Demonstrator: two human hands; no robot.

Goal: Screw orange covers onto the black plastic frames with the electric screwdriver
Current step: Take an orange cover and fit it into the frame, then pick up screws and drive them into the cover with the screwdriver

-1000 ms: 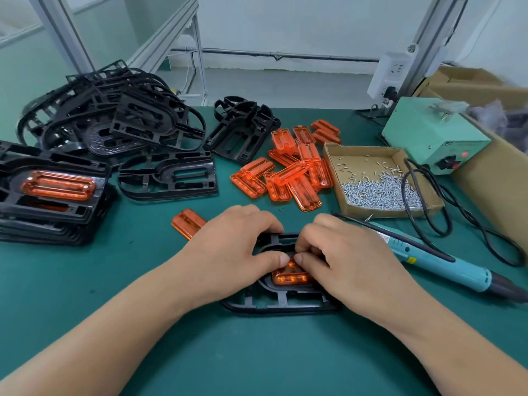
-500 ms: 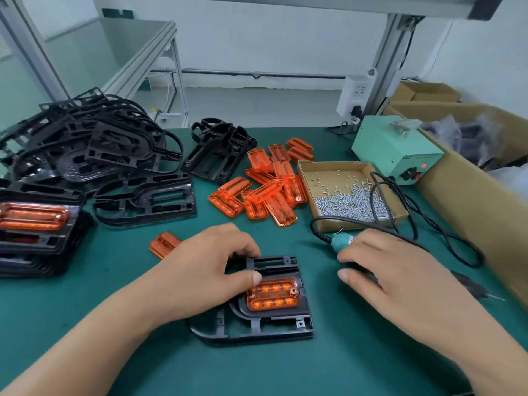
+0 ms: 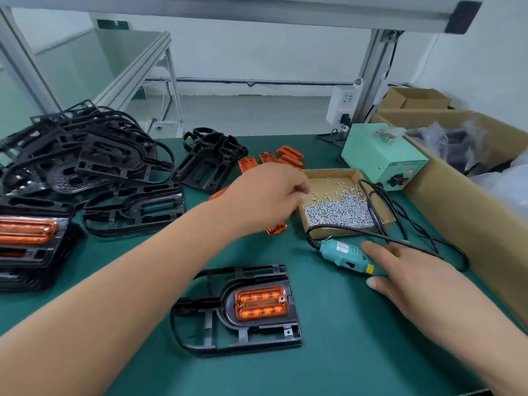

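Observation:
A black plastic frame point(image 3: 200, 324) lies flat on the green mat in front of me, with an orange cover point(image 3: 260, 303) seated in its recess. My left hand point(image 3: 265, 195) reaches across to the left edge of the cardboard screw box point(image 3: 385, 215), fingertips bunched and pointing down over the silver screws point(image 3: 337, 210); whether they hold a screw is hidden. My right hand point(image 3: 414, 278) lies over the teal electric screwdriver point(image 3: 343, 254), forefinger on the far side and thumb on the near side of its body, fingers fairly straight.
Loose orange covers point(image 3: 288, 155) lie behind my left hand. A heap of bare black frames point(image 3: 85, 155) fills the left, with a stack of covered frames point(image 3: 28, 238) at the left edge. A green power unit point(image 3: 380, 155), its black cable point(image 3: 400, 215) and a large carton point(image 3: 457, 218) stand at right.
Both hands left the frame and cover. My left hand moved up and right to the screw box. My right hand went right onto the screwdriver.

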